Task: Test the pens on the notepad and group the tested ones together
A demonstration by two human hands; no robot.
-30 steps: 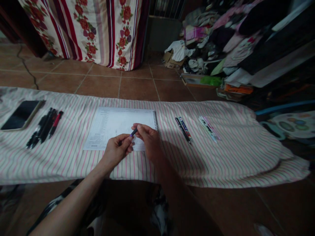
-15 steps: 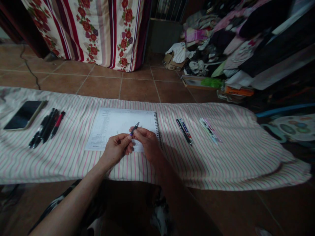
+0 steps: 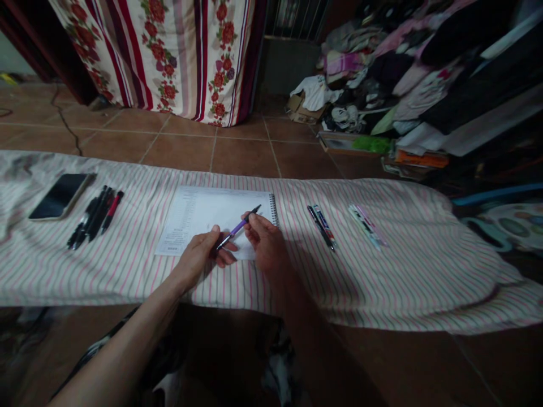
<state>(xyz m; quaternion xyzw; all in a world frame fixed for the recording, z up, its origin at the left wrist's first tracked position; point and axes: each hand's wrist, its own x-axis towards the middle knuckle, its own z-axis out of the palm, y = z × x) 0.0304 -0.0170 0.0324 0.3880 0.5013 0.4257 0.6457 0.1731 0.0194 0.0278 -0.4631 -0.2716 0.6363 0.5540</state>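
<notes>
A purple pen (image 3: 236, 229) with dark ends slants up to the right above a spiral notebook (image 3: 212, 206). My right hand (image 3: 268, 240) pinches its upper end between thumb and fingertips. The lower end lies between the thumb and fingers of my left hand (image 3: 201, 254). The notebook lies on the striped cloth with its white page up and its coil on the right. My two hands cover part of its near edge.
Left of the notebook lie several black and red pens (image 3: 95, 215) and a phone (image 3: 60, 196). On the right are a dark pen pair (image 3: 322, 229) and some pale pens (image 3: 367, 226). Beyond the cloth (image 3: 407, 265) are a tiled floor, a floral curtain (image 3: 186, 68) and piled clothes (image 3: 360, 68).
My hands have drawn apart along the pen, so its purple barrel now shows between them. The right hand has moved slightly right. The whole view has shifted a little.
</notes>
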